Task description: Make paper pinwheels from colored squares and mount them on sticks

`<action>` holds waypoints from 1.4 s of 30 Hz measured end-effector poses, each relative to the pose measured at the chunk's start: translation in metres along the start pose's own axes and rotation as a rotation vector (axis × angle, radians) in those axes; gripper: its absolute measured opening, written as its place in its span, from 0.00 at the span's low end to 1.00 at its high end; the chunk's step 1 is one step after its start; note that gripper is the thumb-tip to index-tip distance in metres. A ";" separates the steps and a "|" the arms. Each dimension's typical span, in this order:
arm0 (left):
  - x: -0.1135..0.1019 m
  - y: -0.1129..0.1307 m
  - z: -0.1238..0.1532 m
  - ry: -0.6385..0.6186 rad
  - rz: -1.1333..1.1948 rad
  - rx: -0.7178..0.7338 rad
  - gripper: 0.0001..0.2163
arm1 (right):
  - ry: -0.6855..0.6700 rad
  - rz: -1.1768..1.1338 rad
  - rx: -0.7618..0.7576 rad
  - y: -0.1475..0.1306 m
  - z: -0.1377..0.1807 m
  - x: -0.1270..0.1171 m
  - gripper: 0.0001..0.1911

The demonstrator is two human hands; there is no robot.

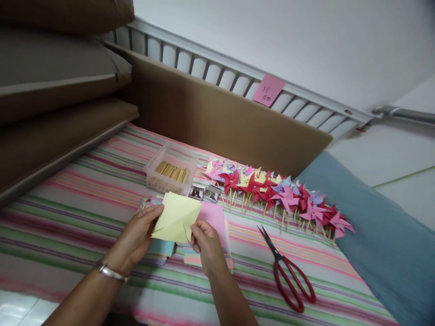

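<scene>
My left hand (137, 233) and my right hand (207, 242) hold a pale yellow paper square (177, 215) between them, with slits cut in from its lower corners. Left fingers grip its left edge; the right thumb and fingers pinch the lower right corner. Beneath it lies a stack of coloured paper (215, 222), pink on top. More paper pieces, blue and lilac, form another pile (161, 251) partly hidden by the yellow square. To the right, scissors (280, 262) with red handles rest on the striped cloth, blades slightly apart.
Many finished paper pinwheels (285, 197) on sticks lie in a row at the back right. A clear plastic box (171, 167) holds short wooden sticks. Beside it stand two small boxes (204, 193) of metal bits. A brown board (217, 108) borders the striped cloth (84, 217).
</scene>
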State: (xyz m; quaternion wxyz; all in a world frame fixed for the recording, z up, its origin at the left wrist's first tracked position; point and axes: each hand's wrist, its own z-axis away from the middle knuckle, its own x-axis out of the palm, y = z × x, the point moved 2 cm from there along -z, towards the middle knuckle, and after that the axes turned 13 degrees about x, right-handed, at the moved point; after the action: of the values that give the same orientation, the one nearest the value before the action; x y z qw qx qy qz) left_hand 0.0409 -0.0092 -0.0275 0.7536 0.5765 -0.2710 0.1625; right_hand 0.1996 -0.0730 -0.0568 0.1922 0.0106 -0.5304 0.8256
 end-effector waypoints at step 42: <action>0.020 -0.023 0.017 0.008 -0.031 -0.002 0.16 | 0.028 0.002 -0.084 -0.004 0.007 0.003 0.14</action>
State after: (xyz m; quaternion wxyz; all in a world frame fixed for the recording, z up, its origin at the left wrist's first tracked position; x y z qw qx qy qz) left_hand 0.0654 -0.0335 -0.0302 0.7575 0.5794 -0.2591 0.1527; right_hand 0.1968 -0.0769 -0.0500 0.1994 -0.0096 -0.5619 0.8028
